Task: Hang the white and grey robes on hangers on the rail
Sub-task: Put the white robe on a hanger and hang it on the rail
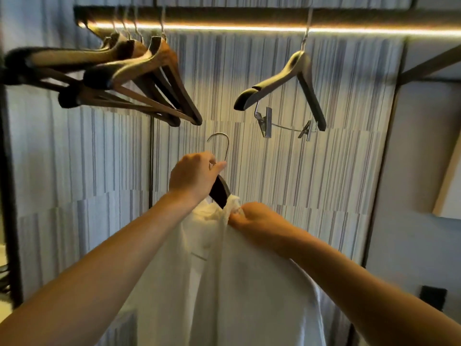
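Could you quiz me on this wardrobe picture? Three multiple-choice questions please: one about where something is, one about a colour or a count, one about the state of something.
1. Where is the hanger with metal clips?
A. On the rail, alone to the right
B. On the floor
C. In the person's right hand

2. What colour is the robe being handled?
A. Black
B. White
C. Red

3. What is the state of the hanger in the left hand?
A. Hooked on the rail
B. Held below the rail, hook free
C. Snapped in two

Answers:
1 A: it hangs by itself, apart from the bunch of wooden hangers on the left.
2 B: the cloth is plainly white.
3 B: its hook points up in open air, while the right hand pinches the robe's collar.
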`<state>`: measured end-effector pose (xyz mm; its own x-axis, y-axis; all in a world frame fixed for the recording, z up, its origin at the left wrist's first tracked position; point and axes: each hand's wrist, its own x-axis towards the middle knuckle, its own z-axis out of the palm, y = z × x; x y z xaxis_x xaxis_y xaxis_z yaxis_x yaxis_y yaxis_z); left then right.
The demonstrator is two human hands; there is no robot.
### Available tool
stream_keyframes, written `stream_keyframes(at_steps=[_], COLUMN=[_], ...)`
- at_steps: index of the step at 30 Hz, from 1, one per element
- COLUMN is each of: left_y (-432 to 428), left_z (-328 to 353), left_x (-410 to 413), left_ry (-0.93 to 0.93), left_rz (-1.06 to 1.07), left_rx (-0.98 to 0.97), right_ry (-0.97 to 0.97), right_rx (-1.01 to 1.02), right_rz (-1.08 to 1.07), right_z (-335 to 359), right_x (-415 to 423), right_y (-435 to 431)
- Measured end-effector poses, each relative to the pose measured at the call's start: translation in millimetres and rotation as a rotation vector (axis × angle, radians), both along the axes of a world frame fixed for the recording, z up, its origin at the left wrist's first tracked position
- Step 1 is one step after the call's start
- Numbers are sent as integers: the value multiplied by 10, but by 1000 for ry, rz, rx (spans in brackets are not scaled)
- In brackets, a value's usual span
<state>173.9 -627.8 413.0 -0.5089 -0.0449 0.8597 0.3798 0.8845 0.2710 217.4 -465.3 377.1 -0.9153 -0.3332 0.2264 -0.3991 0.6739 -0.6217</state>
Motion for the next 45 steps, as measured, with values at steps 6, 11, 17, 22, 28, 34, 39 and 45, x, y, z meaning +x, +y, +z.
stream_keyframes(at_steps=[6, 11, 17, 22, 28, 34, 39, 45], left_y=[-22, -175, -271, -255, -151, -128, -110, -115], left_z=[126, 317, 1077, 1877, 2472, 2775, 2897, 2868], left_x=[-175, -369, -538, -639, -919, -1071, -1088, -997], left_ry=[-9, 92, 127, 286, 411, 466, 496, 490], left_rz=[101, -61, -395, -480, -468, -368, -236, 92], left_rx=[-302, -360, 32, 231, 375, 436, 343, 47], right_ry=[-12, -153, 97, 326, 419, 429, 391, 339], right_rx=[-17, -198, -470, -629, -718, -728, -689, -599], right_rz=[-101, -140, -18, -50, -131, -174, -182, -235], right_z=[-18, 140, 794, 1439, 1931, 2251, 2409, 2435], right_x=[-51, -154, -55, -198, -486, -662, -698, -677], right_y=[-255, -465, -680, -956, -1142, -1144, -1065, -973])
